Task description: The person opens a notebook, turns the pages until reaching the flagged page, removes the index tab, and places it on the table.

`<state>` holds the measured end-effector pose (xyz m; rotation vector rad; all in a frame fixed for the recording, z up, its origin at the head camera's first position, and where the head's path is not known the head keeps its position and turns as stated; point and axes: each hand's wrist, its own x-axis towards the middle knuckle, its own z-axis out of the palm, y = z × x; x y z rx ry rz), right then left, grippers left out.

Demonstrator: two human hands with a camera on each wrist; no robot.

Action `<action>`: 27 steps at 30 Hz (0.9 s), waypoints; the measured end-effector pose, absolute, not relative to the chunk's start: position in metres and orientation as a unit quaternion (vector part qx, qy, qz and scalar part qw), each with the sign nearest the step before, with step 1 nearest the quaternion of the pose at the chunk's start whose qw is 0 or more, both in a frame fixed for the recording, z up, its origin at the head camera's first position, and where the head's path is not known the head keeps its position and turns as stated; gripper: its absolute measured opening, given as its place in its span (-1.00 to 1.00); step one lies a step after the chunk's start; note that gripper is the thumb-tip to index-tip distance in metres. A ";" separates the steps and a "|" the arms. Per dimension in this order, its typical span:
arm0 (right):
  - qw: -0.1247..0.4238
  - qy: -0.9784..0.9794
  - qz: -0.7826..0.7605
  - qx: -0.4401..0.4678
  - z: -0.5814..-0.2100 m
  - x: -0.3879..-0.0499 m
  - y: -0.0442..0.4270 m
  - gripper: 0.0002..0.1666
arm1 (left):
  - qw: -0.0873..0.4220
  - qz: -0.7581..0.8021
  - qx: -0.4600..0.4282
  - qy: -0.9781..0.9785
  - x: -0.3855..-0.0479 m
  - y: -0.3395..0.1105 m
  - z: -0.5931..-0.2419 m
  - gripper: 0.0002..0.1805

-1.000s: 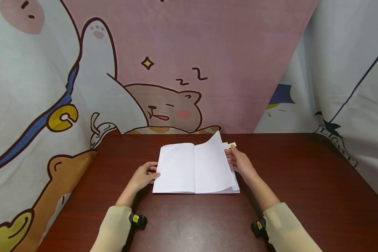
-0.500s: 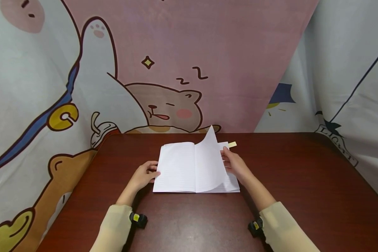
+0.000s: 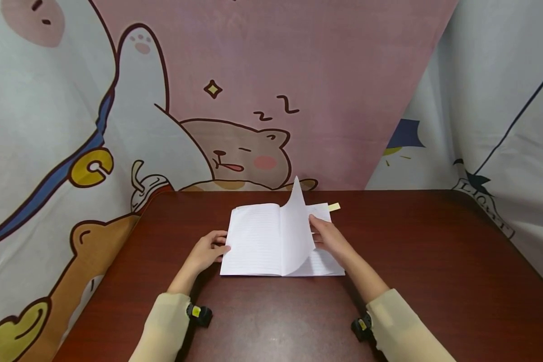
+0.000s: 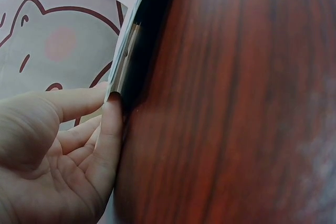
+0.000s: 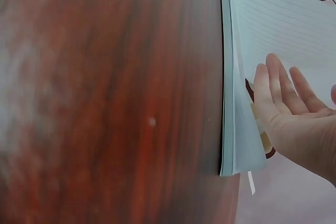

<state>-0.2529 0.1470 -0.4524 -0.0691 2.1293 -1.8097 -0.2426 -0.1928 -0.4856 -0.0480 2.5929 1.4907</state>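
An open notebook (image 3: 253, 241) with lined white pages lies on the table. My left hand (image 3: 205, 252) pinches its left edge; in the left wrist view the thumb lies above the pages and curled fingers (image 4: 107, 135) sit beneath the cover. One right-hand leaf (image 3: 295, 234) stands partly lifted and bowed, its top corner pointing up. My right hand (image 3: 332, 237) is on the leaf's right side, fingers extended against it. Seen from the right wrist, those fingers (image 5: 274, 77) are nearly straight, the thumb mostly out of frame. A pale yellow tab (image 3: 334, 206) sticks out at the notebook's upper right.
The dark reddish-brown table (image 3: 434, 261) extends around the notebook. Behind it hangs a pink and white cloth (image 3: 344, 90) with cartoon animals. A small black camera (image 3: 200, 315) is strapped at the left wrist, another camera (image 3: 362, 327) at the right.
My right hand has moved left, swinging the leaf up and leftward from the right-hand pages. More of the lined page beneath and the yellow tab shows. My left hand has stayed put.
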 end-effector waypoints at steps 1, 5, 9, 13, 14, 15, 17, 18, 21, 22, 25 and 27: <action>0.171 0.752 -0.636 -0.028 -0.452 -0.253 0.146 -0.22 | 0.075 0.497 -0.016 0.864 -0.243 -0.193 -0.486 -0.52; 0.172 0.742 -0.646 -0.054 -0.453 -0.252 0.142 -0.27 | 0.075 0.498 -0.016 0.864 -0.243 -0.193 -0.486 -0.52; 0.182 0.724 -0.661 -0.079 -0.454 -0.252 0.137 -0.31 | 0.074 0.498 -0.012 0.864 -0.242 -0.193 -0.485 -0.51; 0.186 0.725 -0.657 -0.089 -0.454 -0.250 0.133 -0.34 | 0.073 0.500 -0.011 0.863 -0.242 -0.193 -0.485 -0.51; 0.188 0.726 -0.656 -0.092 -0.453 -0.250 0.132 -0.35 | 0.073 0.499 -0.011 0.863 -0.242 -0.193 -0.485 -0.51; 0.189 0.727 -0.654 -0.094 -0.454 -0.249 0.131 -0.36 | 0.073 0.499 -0.010 0.863 -0.242 -0.193 -0.485 -0.51; 0.192 0.727 -0.652 -0.096 -0.454 -0.248 0.130 -0.37 | 0.075 0.499 -0.011 0.864 -0.242 -0.193 -0.485 -0.51; 0.193 0.728 -0.651 -0.100 -0.454 -0.248 0.129 -0.37 | 0.075 0.498 -0.011 0.864 -0.242 -0.193 -0.485 -0.52; 0.197 0.731 -0.644 -0.110 -0.454 -0.247 0.126 -0.38 | 0.077 0.499 -0.011 0.863 -0.241 -0.192 -0.484 -0.52; 0.199 0.732 -0.641 -0.114 -0.454 -0.246 0.125 -0.38 | 0.078 0.498 -0.011 0.864 -0.241 -0.193 -0.483 -0.52; 0.202 0.740 -0.630 -0.122 -0.454 -0.244 0.123 -0.38 | 0.078 0.499 -0.010 0.863 -0.241 -0.192 -0.483 -0.51; 0.202 0.746 -0.621 -0.130 -0.454 -0.243 0.122 -0.38 | 0.078 0.501 -0.008 0.862 -0.240 -0.192 -0.484 -0.51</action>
